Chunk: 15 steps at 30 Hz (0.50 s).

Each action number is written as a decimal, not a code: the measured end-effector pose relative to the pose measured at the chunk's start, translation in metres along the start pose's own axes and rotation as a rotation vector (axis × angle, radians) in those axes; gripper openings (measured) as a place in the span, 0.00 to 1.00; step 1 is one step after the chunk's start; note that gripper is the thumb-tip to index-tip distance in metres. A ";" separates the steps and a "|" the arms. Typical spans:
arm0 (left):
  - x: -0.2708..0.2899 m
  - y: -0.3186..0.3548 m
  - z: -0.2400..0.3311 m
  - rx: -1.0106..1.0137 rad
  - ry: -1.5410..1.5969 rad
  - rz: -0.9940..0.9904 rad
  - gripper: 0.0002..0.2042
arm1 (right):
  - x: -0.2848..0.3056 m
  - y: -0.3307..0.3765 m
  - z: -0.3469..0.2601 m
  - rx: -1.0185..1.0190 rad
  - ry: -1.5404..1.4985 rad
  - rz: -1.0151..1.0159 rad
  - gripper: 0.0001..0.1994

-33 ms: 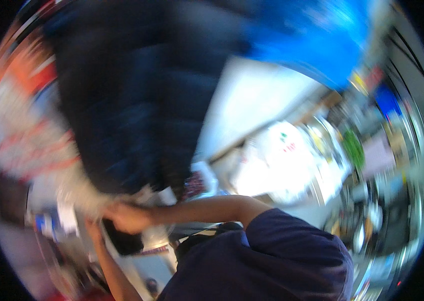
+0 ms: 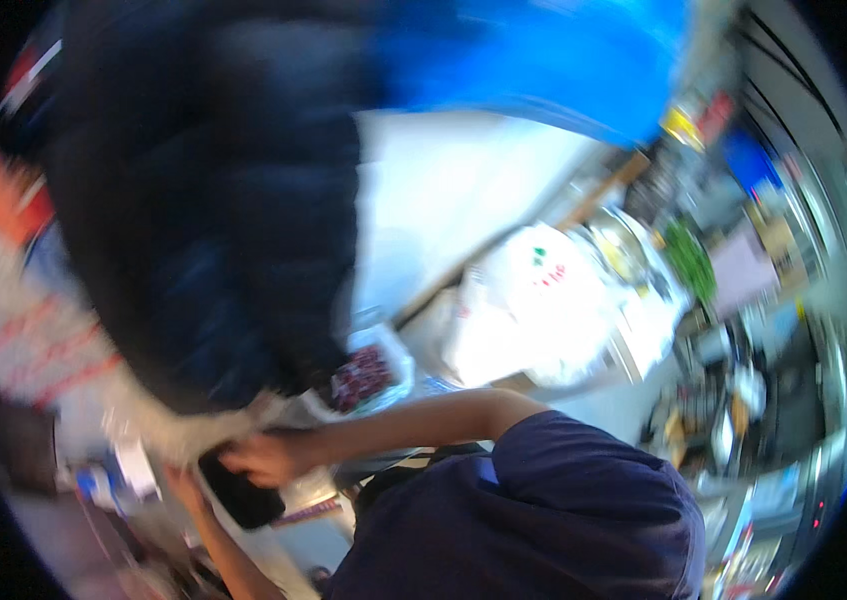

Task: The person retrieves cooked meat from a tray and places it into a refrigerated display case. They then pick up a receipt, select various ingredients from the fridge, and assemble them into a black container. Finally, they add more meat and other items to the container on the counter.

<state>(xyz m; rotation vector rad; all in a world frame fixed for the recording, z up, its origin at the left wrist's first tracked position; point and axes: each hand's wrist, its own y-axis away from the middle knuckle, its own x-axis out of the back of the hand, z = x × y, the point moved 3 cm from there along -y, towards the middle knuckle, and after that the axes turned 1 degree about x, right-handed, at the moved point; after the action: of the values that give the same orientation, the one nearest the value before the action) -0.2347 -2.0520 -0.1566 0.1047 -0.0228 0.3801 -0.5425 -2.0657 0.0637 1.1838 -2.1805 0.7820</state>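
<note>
My left hand (image 2: 183, 487) is closed around one edge of a black phone (image 2: 243, 492), a dark slab with rounded corners. Over its upper part reaches my right hand (image 2: 268, 458), which seems to touch the phone's face; motion smears its fingers. Just beyond both hands hangs a large dark quilted jacket (image 2: 213, 220), blurred and close. Beside my right forearm stands a clear tub (image 2: 401, 372) of small dark red pieces, perhaps fruit or beans (image 2: 361, 380).
A full white plastic bag (image 2: 543, 310) lies right of the tub, below a white board or tabletop (image 2: 463, 190) and a bright blue sheet (image 2: 543, 60). Farther right are a metal bowl (image 2: 621, 250), green leaves (image 2: 688, 262) and cluttered cookware. A red-and-white sack (image 2: 33, 345) stands at left.
The jacket and blue sheet have shifted left in view, baring more of the tub. My right hand has come farther onto the phone, and more of the phone shows.
</note>
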 end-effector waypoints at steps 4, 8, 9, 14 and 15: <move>0.013 0.034 -0.028 -0.276 -0.542 0.619 0.23 | 0.064 0.240 0.003 -0.499 0.009 -0.049 0.15; -0.015 0.085 -0.031 -0.474 -0.412 0.562 0.40 | 0.205 0.517 0.009 -1.100 0.216 1.019 0.20; -0.087 0.104 0.033 -0.367 -0.769 0.455 0.46 | 0.233 0.593 -0.004 -1.277 0.705 1.152 0.27; -0.482 0.270 0.232 -0.582 -0.276 -0.506 0.06 | 0.299 0.791 0.042 -1.841 0.646 0.956 0.34; -0.547 0.294 0.237 -0.700 -0.349 -0.662 0.10 | 0.302 0.808 0.054 -1.670 0.623 1.052 0.31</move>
<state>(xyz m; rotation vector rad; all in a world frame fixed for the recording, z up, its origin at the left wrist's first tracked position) -0.8518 -2.0075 0.0848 -0.5082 -0.4514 -0.3247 -1.3919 -1.9094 0.0443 -0.9317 -1.7620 -0.4371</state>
